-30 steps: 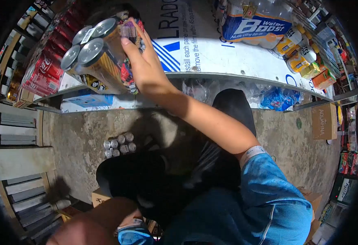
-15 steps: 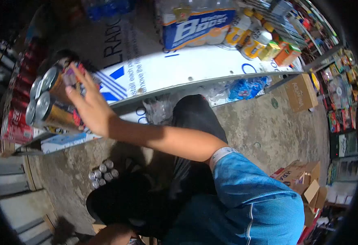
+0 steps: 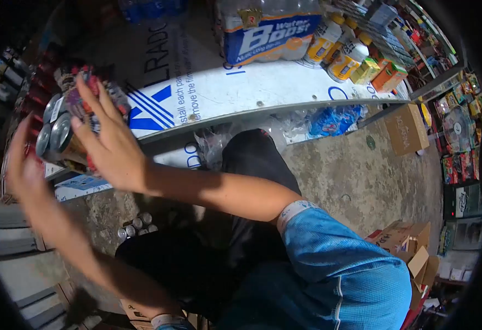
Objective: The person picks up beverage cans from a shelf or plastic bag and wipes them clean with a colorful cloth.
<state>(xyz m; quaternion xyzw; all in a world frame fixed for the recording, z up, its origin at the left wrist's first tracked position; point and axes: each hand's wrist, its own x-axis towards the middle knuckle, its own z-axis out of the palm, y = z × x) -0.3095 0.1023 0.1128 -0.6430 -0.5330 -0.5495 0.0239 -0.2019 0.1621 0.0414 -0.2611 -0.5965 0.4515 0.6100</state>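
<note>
My right hand (image 3: 109, 146) lies with its fingers stretched out over a bunched, patterned cloth (image 3: 119, 103) against a group of drink cans. The silver top of one can (image 3: 62, 131) shows left of my thumb; the hand and cloth cover part of the group. At the far left my left hand (image 3: 29, 170) is raised beside these cans, its fingers extended and smeared by motion, with nothing visible in it. Red cans (image 3: 39, 91) stand in a row behind, on the same shelf (image 3: 208, 99).
A shrink-wrapped Water Boost bottle pack (image 3: 271, 38) and yellow-labelled bottles (image 3: 345, 60) stand further right on the shelf. Several cans (image 3: 137, 223) are on the floor by my legs. Cardboard boxes (image 3: 406, 129) and an opened carton (image 3: 397, 236) sit at the right.
My left hand has come up from the bottom of the view to the cans at the left. My right hand has shifted slightly left and down, and more of the cloth shows.
</note>
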